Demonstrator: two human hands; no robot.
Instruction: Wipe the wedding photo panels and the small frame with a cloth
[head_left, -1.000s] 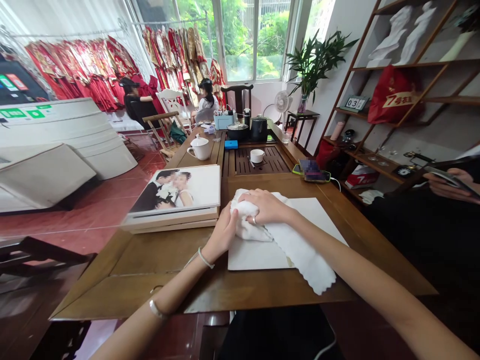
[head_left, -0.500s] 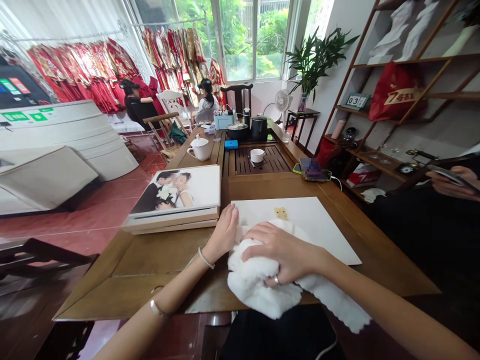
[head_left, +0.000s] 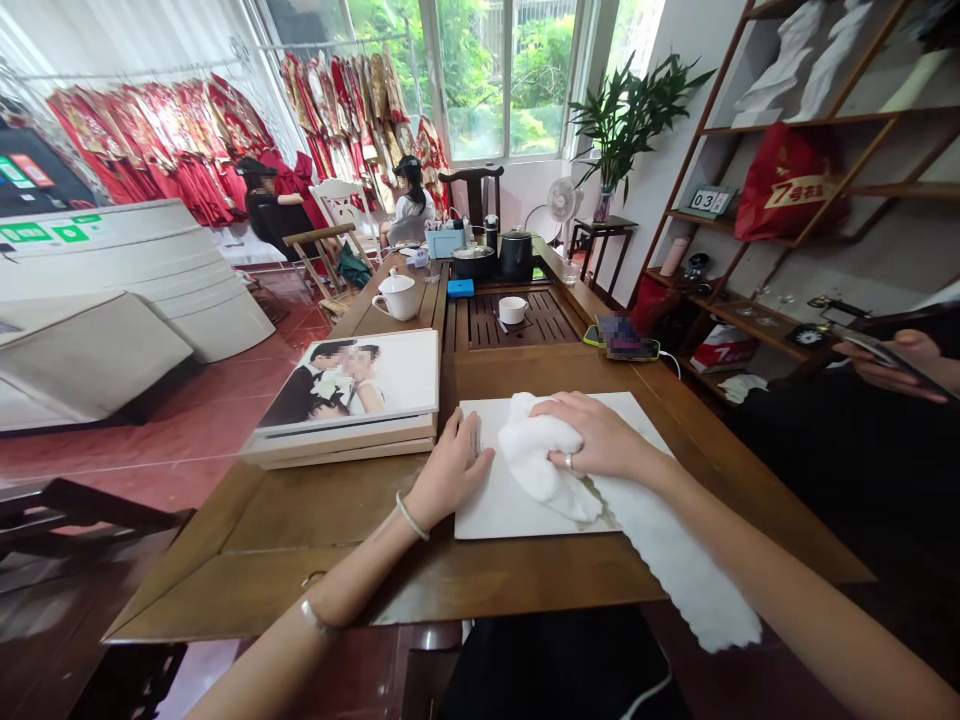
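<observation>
A white flat board (head_left: 502, 505) lies on the wooden table (head_left: 315, 520) in front of me. My right hand (head_left: 600, 438) presses a bunched white cloth (head_left: 544, 462) onto the board, fingers curled over it; the cloth's tail hangs past the table's near edge. My left hand (head_left: 450, 468) rests on the board's left edge, fingers laid flat against it, holding it still.
A stack of photo albums (head_left: 352, 395) lies left of the board. A phone (head_left: 626, 340), cup (head_left: 513, 310), teapot (head_left: 399, 294) and kettles (head_left: 517, 255) stand farther back. Another person's hands (head_left: 892, 365) hold a phone at the right. Shelves line the right wall.
My right hand slid the cloth from the board's far left corner down to the near edge, then back up to the board's middle. The left hand stayed at the board's left edge.
</observation>
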